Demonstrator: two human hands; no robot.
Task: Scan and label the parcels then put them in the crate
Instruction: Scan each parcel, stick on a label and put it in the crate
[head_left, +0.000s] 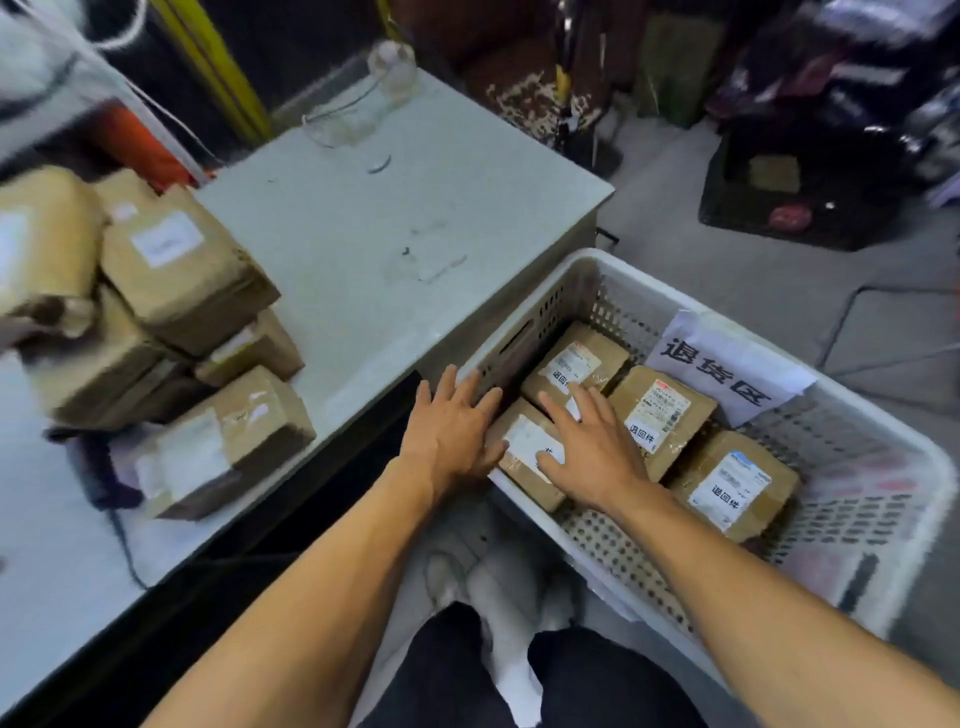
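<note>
Head view, swept from nine o'clock across to three. At nine o'clock a blurred pile of brown parcels (171, 275) sits on the pale table (395, 208), several with white labels; the lowest parcel (228, 441) lies near the table's front edge at about eight o'clock. At twelve o'clock, at the far end of the table, stands some clear glassware (374, 93), too blurred to name further.

Near the centre, the left hand (449, 426) lies flat over the near left corner of the white crate (857, 405), fingers straight and slightly apart, pressing against the left end of a parcel (524, 473) inside. The right hand (592, 447) rests on top of that same parcel, fingers spread and straight, partly covering its white label. Neither hand curls round the box.

That parcel sits in the crate's near left corner. Beyond it, toward one o'clock, lies a second parcel (576, 364); just right of the hands a third (662, 415); and at four o'clock a fourth (735, 486), all label-up on the perforated floor. A paper sign (727, 374) with large dark characters leans on the crate's far wall at two o'clock.

At six o'clock the person's dark trousers (457, 675) and white shoes (498, 587) show.
</note>
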